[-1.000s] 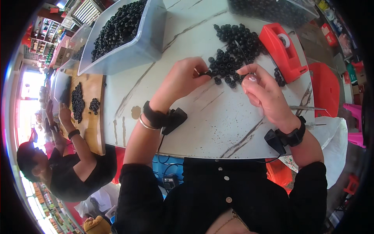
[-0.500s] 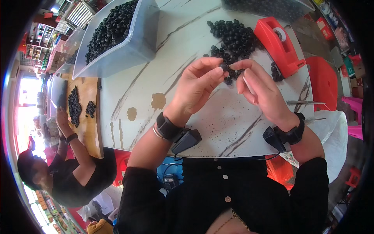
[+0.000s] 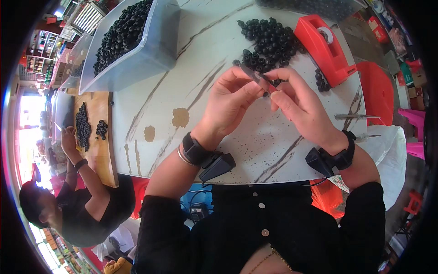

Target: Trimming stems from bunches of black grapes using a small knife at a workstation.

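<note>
Red-handled small knife (image 3: 255, 77), dark blade, held over the near edge of the bead pile, above the table. Right hand (image 3: 303, 102) grips it, thumb and fingers closed on the handle, blade pointing up-left. Left hand (image 3: 230, 100): thumb and index bent together right at the blade; can't tell if a bead is pinched there, blade and fingers cover it.

Loose pile of black beads (image 3: 271, 43) just beyond both hands. Red tape dispenser (image 3: 326, 55) right of the pile, small bead cluster (image 3: 321, 81) at its near side. Thin metal tool (image 3: 356, 117) lies at the right edge of the white marbled table (image 3: 200, 59); dark specks and two brown stains on the top.

Clear plastic tub (image 3: 159, 48) full of black beads, far left. Second clear tub (image 3: 310, 9) at the far right, partly cut off. Black wristband units on both wrists. Left side: co-worker in black (image 3: 93, 219) at a wooden table (image 3: 102, 155) with more beads.
</note>
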The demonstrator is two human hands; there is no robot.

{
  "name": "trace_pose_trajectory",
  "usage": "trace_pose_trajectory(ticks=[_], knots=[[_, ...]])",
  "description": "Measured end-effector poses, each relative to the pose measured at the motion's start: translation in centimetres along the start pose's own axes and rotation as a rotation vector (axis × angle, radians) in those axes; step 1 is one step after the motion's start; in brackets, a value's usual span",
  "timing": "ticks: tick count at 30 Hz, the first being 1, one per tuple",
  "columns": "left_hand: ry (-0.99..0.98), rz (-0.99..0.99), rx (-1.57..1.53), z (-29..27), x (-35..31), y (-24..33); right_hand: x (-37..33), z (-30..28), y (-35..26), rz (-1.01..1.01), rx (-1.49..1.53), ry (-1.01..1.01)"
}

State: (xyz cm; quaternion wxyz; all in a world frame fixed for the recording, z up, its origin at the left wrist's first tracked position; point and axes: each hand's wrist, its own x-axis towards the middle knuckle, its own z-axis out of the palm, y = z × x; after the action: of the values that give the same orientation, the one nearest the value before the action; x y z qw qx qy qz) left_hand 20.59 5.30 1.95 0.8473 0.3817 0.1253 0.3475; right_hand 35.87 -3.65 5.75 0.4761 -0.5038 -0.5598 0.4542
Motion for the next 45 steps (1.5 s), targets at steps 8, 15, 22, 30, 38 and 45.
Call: trace_pose_trajectory(ticks=[8,15,22,30,38,45], knots=[[-0.035,0.014,0.017,0.0,0.0,0.2,0.0,-0.2,0.3,-0.003,0.018,-0.028],[-0.027,0.005,0.045,-0.1,-0.1,0.4,0.0,-0.4,0.5,-0.026,0.037,-0.055],[-0.067,-0.030,0.021,0.0,-0.2,0.4,0.0,-0.3,-0.5,0.167,0.386,-0.046],[-0.167,-0.043,0.093,0.3,-0.4,0.1,0.0,-0.4,0.0,0.202,0.342,-0.058],[0.026,-0.095,0.034,0.6,-0.2,2.7,0.2,-0.6,0.1,0.200,0.367,-0.051],[0.062,-0.059,1.150,-1.9,-0.1,4.3,0.4,-0.4,-0.1,0.195,0.370,-0.045]])
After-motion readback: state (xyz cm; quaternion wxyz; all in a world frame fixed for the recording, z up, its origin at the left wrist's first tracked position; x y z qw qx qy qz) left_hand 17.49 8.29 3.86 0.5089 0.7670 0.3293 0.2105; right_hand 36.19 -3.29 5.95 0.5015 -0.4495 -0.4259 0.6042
